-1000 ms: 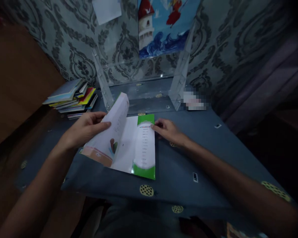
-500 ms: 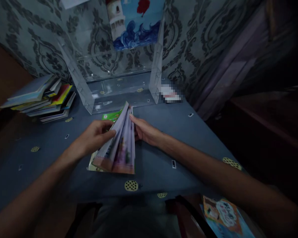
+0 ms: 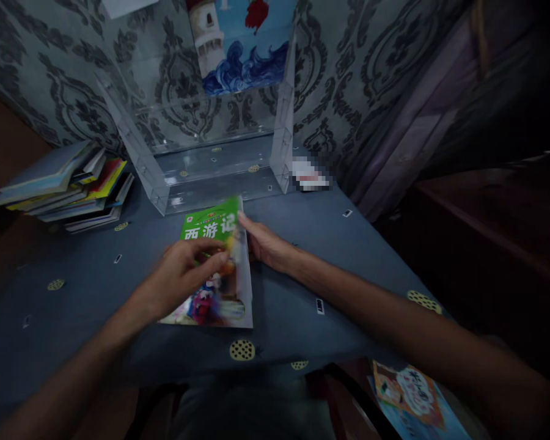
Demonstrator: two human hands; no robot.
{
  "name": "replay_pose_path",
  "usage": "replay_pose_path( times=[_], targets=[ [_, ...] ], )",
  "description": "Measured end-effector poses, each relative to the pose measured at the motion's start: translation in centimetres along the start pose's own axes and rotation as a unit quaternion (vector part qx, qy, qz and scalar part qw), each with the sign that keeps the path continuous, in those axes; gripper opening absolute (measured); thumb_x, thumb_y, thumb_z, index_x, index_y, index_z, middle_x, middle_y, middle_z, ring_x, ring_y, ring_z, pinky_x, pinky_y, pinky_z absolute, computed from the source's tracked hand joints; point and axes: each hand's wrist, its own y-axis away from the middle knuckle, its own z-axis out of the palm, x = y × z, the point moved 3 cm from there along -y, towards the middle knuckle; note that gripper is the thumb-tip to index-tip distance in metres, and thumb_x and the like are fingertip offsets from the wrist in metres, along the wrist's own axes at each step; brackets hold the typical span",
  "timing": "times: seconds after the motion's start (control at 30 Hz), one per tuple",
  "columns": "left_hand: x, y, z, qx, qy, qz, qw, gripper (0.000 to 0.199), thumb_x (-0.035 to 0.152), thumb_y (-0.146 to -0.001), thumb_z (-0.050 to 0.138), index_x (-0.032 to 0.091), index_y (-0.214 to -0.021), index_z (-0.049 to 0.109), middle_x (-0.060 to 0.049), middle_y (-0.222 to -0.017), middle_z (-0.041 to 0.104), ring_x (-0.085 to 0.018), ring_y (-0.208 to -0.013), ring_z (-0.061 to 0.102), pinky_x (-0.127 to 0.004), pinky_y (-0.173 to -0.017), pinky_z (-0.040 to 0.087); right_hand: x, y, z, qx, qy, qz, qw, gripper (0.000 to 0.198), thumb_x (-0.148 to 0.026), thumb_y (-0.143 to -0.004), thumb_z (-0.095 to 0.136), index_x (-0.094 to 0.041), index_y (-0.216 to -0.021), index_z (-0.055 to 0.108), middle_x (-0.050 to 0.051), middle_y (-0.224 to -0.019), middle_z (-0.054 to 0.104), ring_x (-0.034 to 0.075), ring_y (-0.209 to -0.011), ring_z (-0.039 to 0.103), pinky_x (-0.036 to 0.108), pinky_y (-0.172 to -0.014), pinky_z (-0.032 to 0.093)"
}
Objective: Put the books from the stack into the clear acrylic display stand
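A thin picture book (image 3: 206, 308) with a green top and white Chinese characters lies on the table in front of me. Its colourful cover is smeared by motion along the right side, where it stands slightly raised over the pages. My right hand (image 3: 266, 244) grips the book's right edge, thumb on top and fingers partly hidden beneath. Over the middle of the cover is my left hand (image 3: 187, 266), its thumb and fingers apart and bent. Whether its fingertips touch the cover is hard to make out.
Behind the book stands a clear acrylic rack (image 3: 279, 143) against the patterned wall. An uneven stack of books (image 3: 73, 186) sits at the left. A pixelated item (image 3: 309, 174) lies right of the rack. Another book (image 3: 410, 397) is low at the right, below the table edge.
The book's fanned pages have come together and its cover has swung over to the right, showing the green title. My left hand moved slightly right; my right hand stays at the edge.
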Motion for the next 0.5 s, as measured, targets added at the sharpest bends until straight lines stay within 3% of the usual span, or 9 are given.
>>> replay_pose_path(
  times=[0.1,0.17,0.23,0.3,0.4,0.5],
  targets=[
    [-1.4,0.1,0.5,-0.024,0.017,-0.002,1.0,0.04,0.054,-0.089,0.059,0.02,-0.097,0.077,-0.006,-0.091,0.077,-0.025,-0.088,0.072,-0.031,-0.073,0.057,0.4,-0.2,-0.3,0.017,-0.007,-0.033,0.999,0.041,-0.049,-0.08,0.078,-0.021,-0.109,0.067,0.004,-0.092,0.077,0.016,-0.069,0.07,0.027,-0.062,0.057],
    [-3.4,0.1,-0.4,0.055,0.002,-0.018,0.998,0.041,0.054,-0.087,0.06,0.02,-0.103,0.075,-0.008,-0.099,0.076,-0.027,-0.095,0.071,-0.034,-0.08,0.057,0.8,-0.3,-0.5,0.024,-0.016,-0.04,0.999,0.04,-0.041,-0.076,0.082,-0.021,-0.108,0.066,0.003,-0.092,0.077,0.016,-0.069,0.07,0.027,-0.063,0.058],
    [-5.6,0.1,-1.8,0.182,-0.019,-0.026,0.983,0.044,0.051,-0.081,0.068,0.02,-0.113,0.071,-0.011,-0.116,0.072,-0.03,-0.11,0.067,-0.037,-0.09,0.056,0.9,-0.3,-0.5,0.023,-0.026,-0.049,0.998,0.041,-0.041,-0.075,0.083,-0.021,-0.107,0.066,0.004,-0.091,0.077,0.016,-0.069,0.07,0.028,-0.064,0.057],
    [-7.7,0.2,-2.8,0.262,0.03,-0.052,0.963,0.05,0.045,-0.074,0.076,0.019,-0.116,0.068,-0.013,-0.124,0.069,-0.032,-0.123,0.061,-0.036,-0.097,0.053,0.8,-0.2,-0.3,0.025,-0.038,-0.065,0.997,0.045,-0.044,-0.074,0.083,-0.021,-0.108,0.066,0.004,-0.093,0.078,0.017,-0.071,0.072,0.03,-0.067,0.058],
    [-9.0,0.0,-2.7,0.253,0.219,-0.139,0.932,0.05,0.043,-0.074,0.079,0.019,-0.115,0.066,-0.012,-0.113,0.074,-0.03,-0.111,0.069,-0.034,-0.088,0.058,0.6,0.2,0.6,0.023,-0.069,-0.088,0.993,0.052,-0.05,-0.071,0.084,-0.021,-0.11,0.065,0.003,-0.094,0.078,0.02,-0.08,0.074,0.036,-0.078,0.058],
    [-7.7,-0.5,-1.6,0.214,0.368,-0.221,0.878,0.037,0.04,-0.084,0.072,0.019,-0.114,0.066,-0.011,-0.096,0.078,-0.028,-0.09,0.076,-0.035,-0.074,0.062,0.4,0.4,1.4,0.041,-0.11,-0.107,0.987,0.056,-0.057,-0.067,0.084,-0.023,-0.107,0.066,0.003,-0.097,0.079,0.024,-0.089,0.075,0.037,-0.081,0.058]
  ],
)
